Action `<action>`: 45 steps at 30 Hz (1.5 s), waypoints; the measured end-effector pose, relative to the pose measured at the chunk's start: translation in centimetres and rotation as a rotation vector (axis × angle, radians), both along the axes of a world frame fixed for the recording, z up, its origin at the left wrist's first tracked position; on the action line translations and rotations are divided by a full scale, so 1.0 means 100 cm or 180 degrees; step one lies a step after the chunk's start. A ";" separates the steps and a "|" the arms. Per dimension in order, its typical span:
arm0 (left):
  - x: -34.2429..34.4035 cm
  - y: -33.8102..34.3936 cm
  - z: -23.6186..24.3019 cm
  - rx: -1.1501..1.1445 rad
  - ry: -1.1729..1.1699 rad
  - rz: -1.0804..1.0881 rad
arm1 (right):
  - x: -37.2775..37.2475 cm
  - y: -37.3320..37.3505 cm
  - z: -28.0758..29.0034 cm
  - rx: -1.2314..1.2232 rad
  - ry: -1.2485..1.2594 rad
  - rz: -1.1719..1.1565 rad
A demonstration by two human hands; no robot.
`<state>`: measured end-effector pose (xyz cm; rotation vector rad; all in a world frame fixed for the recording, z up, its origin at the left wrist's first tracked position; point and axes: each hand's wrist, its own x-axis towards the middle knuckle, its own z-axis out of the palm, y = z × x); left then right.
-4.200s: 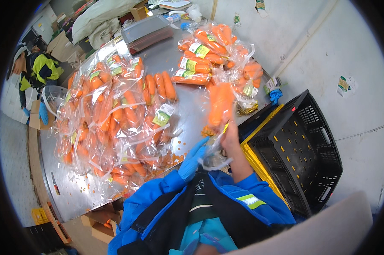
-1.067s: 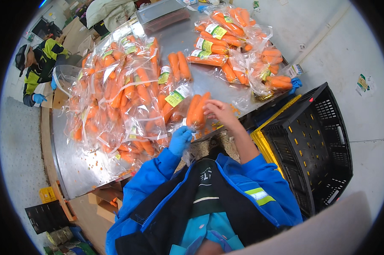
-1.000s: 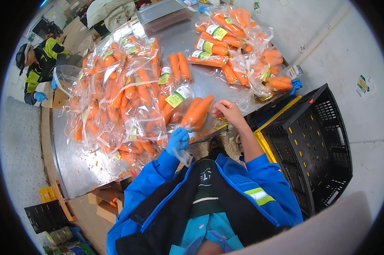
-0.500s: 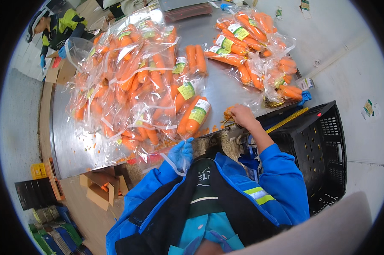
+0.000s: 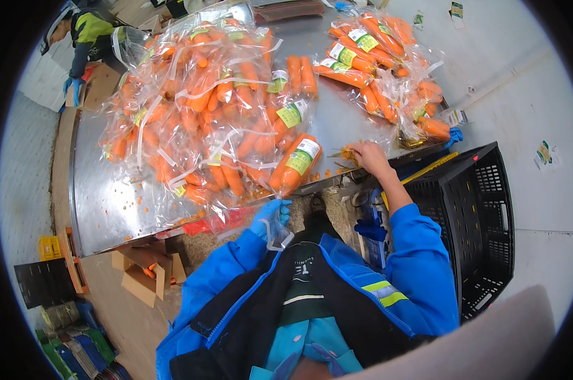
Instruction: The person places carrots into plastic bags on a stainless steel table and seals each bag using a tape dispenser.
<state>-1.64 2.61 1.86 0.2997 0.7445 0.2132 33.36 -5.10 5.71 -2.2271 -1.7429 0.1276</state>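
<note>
Clear bags (image 5: 296, 163) of carrots (image 5: 286, 177)

A steel table (image 5: 103, 202) fills the middle of the frame, shiny and flecked with orange scraps. Right of it, a black slatted crate (image 5: 483, 221) sits on a pale grey floor (image 5: 540, 82) with scattered paper bits. Lower left, brown cardboard boxes (image 5: 144, 278) lie below the table edge, a yellow crate (image 5: 47, 247) beside them. Upper left, a person in a hi-vis jacket (image 5: 87, 31) stands by more cardboard.
</note>
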 end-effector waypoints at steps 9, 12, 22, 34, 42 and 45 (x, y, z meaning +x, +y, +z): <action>0.004 -0.009 0.000 0.1054 0.0392 0.0441 | -0.035 0.019 0.031 0.1145 0.0788 0.0066; 0.004 -0.015 -0.007 0.1375 0.0589 0.0600 | -0.063 0.037 0.044 0.1020 0.1224 0.0267; 0.010 -0.029 -0.013 0.1435 0.0696 0.0992 | 0.009 -0.005 0.002 0.0091 0.0548 0.0001; 0.012 -0.032 -0.006 0.1464 0.0828 0.0930 | 0.018 -0.021 0.007 0.0170 0.0473 -0.0034; 0.014 -0.033 -0.006 0.1632 0.0961 0.1060 | -0.009 -0.006 0.026 0.0764 0.1024 -0.0103; 0.016 -0.040 -0.007 0.2292 0.1316 0.0852 | -0.087 0.016 0.059 0.1255 0.1334 0.0563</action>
